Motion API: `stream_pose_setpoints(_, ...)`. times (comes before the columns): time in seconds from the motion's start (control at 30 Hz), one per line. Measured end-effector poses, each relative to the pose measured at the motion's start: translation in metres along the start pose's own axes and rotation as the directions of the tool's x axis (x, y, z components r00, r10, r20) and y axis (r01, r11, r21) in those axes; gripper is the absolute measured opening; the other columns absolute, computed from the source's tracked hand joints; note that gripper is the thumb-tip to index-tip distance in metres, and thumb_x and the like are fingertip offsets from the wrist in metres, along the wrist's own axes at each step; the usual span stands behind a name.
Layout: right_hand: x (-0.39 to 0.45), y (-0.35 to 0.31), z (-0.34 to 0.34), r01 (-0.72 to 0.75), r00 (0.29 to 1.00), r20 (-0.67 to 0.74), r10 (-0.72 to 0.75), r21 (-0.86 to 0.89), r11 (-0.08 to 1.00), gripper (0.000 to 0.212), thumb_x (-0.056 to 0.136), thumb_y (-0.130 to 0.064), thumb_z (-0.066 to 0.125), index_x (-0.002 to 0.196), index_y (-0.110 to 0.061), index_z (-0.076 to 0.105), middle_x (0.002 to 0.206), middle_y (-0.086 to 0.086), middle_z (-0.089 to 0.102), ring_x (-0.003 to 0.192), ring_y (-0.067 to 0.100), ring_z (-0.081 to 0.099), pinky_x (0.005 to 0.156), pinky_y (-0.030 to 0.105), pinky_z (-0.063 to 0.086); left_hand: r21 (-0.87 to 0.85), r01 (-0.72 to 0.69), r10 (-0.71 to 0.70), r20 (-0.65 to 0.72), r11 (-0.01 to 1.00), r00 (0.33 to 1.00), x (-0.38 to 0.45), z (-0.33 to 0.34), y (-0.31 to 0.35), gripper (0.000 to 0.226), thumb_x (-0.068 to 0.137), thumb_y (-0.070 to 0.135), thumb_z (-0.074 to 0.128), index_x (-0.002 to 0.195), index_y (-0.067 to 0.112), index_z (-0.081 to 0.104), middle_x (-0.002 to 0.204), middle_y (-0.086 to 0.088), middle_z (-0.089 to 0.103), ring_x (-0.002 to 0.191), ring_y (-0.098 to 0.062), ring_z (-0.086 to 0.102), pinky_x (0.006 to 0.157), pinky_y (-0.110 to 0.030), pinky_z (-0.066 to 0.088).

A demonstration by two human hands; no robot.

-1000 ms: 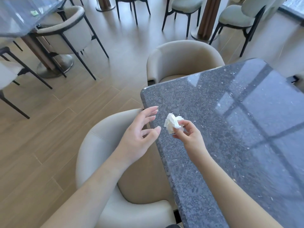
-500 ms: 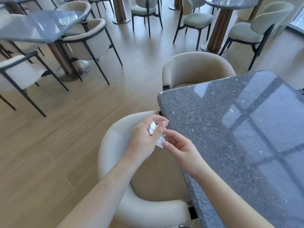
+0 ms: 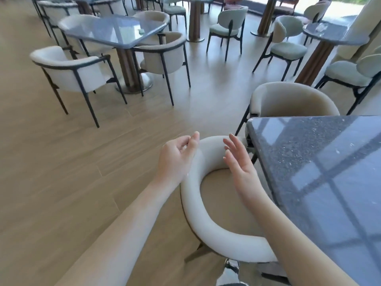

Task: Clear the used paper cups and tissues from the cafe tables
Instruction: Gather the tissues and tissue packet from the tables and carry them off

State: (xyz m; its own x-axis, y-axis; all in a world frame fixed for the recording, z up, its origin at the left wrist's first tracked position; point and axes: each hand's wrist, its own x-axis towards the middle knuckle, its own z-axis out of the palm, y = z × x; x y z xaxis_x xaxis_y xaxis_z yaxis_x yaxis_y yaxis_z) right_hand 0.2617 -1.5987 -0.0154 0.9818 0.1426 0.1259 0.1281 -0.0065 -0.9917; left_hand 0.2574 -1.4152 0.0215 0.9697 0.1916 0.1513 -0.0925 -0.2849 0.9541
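**Tissue in Hand, Attention Turns to the Next Table**

While the dark stone counter at the person's right shows no cup or tissue on the part in view, both hands hang over the curved back of a cream chair tucked against its edge. The left hand makes a narrow, curled grip, fingers folded toward the palm; a sliver of white between them may be a crumpled tissue, though it is too hidden to be sure. The right hand is spread wide and holds nothing, palm turned toward the left, with a clear gap between the two.

Beyond the hands, across the bare wooden floor, stands a rectangular glass-topped table ringed by armchairs, ahead and to the left of both hands. A small greenish item lies near its far right edge; what it is cannot be made out. Its long side appears to run roughly along that edge. Farther right, a round counter by the window carries a pale, blurred object, possibly a cup or wrapper.

Judging by the layout, the empty right hand is the one free for the next pickup, yet the left arm sits nearer the rectangular table, so either target lies well apart and calls for a walk first.
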Motion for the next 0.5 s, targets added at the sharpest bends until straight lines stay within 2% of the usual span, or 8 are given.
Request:
stream_pose_setpoints(0.07, -0.007, -0.007, 0.034, 0.005, 1.0, 0.03, -0.005, -0.016, 1.0, 0.051, 0.088, -0.058, 0.056, 0.138, -0.058, 0.046, 0.144, -0.027, 0.052, 0.134, -0.011, 0.043, 0.1, 0.007, 0.038, -0.006, 0.017, -0.017, -0.015, 1.0, 1.0, -0.013, -0.037, -0.002, 0.055, 0.089, 0.064, 0.046, 0.052, 0.026, 0.033, 0.048, 0.01, 0.026, 0.039, -0.013, 0.03, 0.049, -0.022, 0.03)
stream_pose_setpoints(0.13, -0.01, -0.014, 0.064, 0.006, 0.998, 0.056, -0.005, -0.022, 1.0, 0.048, 0.087, -0.059, 0.055, 0.134, -0.064, 0.046, 0.144, -0.03, 0.05, 0.13, -0.017, 0.044, 0.094, -0.001, 0.036, -0.048, 0.017, -0.019, -0.047, 0.999, 0.999, -0.023, -0.071, -0.002, 0.054, 0.09, 0.062, 0.047, 0.048, 0.029, 0.036, 0.045, 0.013, 0.027, 0.037, -0.009, 0.028, 0.042, -0.017, 0.028)
stream_pose_setpoints(0.23, -0.013, -0.027, 0.102, 0.025, 0.994, 0.107, -0.023, -0.014, 1.0, 0.042, 0.092, -0.054, 0.053, 0.131, -0.066, 0.045, 0.145, -0.029, 0.049, 0.126, -0.021, 0.044, 0.091, -0.003, 0.035, -0.06, -0.011, 0.004, -0.112, 0.998, 0.994, -0.031, -0.115, 0.002, 0.053, 0.093, 0.057, 0.048, 0.047, 0.032, 0.036, 0.045, 0.015, 0.028, 0.039, -0.008, 0.027, 0.039, -0.017, 0.026)
stream_pose_setpoints(0.37, -0.009, -0.034, 0.138, 0.038, 0.985, 0.167, -0.038, 0.002, 0.999, 0.04, 0.102, -0.038, 0.05, 0.138, -0.054, 0.042, 0.149, -0.023, 0.047, 0.127, -0.022, 0.042, 0.092, -0.003, 0.034, -0.049, -0.035, 0.026, -0.165, 0.998, 0.986, -0.037, -0.161, 0.003, 0.052, 0.093, 0.055, 0.049, 0.049, 0.032, 0.03, 0.048, 0.015, 0.025, 0.042, -0.01, 0.025, 0.039, -0.017, 0.027)
stream_pose_setpoints(0.5, 0.008, -0.032, 0.164, 0.043, 0.975, 0.219, -0.042, -0.003, 0.999, 0.045, 0.102, -0.044, 0.05, 0.146, -0.049, 0.039, 0.148, -0.029, 0.045, 0.123, -0.026, 0.042, 0.089, -0.005, 0.034, 0.006, -0.017, 0.017, -0.209, 1.0, 0.978, -0.033, -0.191, 0.0, 0.052, 0.092, 0.054, 0.049, 0.051, 0.031, 0.028, 0.049, 0.015, 0.024, 0.041, -0.009, 0.024, 0.038, -0.018, 0.027)
